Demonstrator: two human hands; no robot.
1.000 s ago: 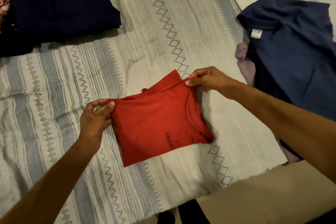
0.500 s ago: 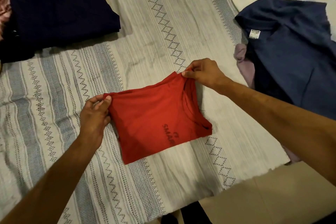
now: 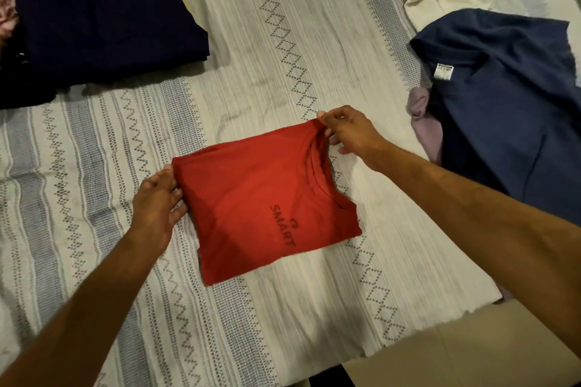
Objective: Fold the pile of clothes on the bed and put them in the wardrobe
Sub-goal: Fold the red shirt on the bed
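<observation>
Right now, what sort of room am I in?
Probably a bedroom: a bed under a patterned bedspread, the red T-shirt being folded on it, and a navy shirt lying unfolded nearby.

We look down on a bed covered by a pale bedspread woven with grey bands, zigzag lines and rows of small diamonds. Its hem runs slantwise across the lower right, and beyond it we see a plain beige floor. The light is dim and warm, with soft shadows across the cloth.
</observation>
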